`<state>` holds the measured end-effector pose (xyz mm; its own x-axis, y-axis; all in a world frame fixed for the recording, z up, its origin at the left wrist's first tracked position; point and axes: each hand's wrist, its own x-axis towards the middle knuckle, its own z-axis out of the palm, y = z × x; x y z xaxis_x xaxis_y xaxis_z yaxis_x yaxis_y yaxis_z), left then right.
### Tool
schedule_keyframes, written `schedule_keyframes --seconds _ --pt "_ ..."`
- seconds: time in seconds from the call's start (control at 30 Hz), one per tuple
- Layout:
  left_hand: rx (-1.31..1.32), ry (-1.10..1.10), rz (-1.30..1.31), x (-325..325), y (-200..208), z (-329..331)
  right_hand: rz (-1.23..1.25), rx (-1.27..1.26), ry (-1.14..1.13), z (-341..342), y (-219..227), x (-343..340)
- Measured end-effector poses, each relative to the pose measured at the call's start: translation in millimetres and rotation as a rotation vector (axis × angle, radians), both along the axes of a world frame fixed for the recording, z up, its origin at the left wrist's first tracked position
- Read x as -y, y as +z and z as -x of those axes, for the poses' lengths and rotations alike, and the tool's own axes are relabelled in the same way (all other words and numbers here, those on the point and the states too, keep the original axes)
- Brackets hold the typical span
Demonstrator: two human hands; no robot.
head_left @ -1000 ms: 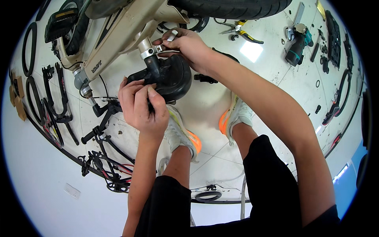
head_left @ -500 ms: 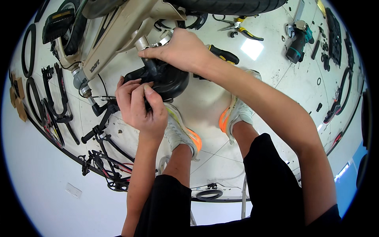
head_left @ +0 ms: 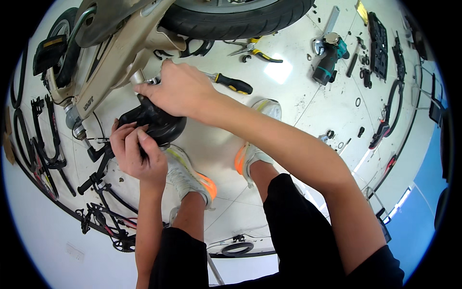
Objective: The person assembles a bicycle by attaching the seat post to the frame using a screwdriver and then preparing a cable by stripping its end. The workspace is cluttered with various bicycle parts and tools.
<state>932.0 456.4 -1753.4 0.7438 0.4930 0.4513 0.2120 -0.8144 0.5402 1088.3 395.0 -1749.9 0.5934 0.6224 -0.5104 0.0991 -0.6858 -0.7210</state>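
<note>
Lying past right hand: screwdriver, pliers

From my remote view, I count two bare hands, two shoes, one black saddle, one screwdriver, one pair of pliers, one power drill, one adjustable wrench.
</note>
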Motion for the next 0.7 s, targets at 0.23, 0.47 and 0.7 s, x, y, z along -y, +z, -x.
schedule_keyframes --seconds 0.23,0.47,0.7 --pt "-0.052 -0.059 -0.018 -33 6 14 0.001 0.433 -0.149 -46 -71 81" --pt "0.085 -0.2 -0.098 -85 -1 34 0.239 0.877 0.539 -54 -104 108" --pt "0.124 -0.145 -0.055 -94 0 53 0.527 1.238 0.734 -38 -117 98"
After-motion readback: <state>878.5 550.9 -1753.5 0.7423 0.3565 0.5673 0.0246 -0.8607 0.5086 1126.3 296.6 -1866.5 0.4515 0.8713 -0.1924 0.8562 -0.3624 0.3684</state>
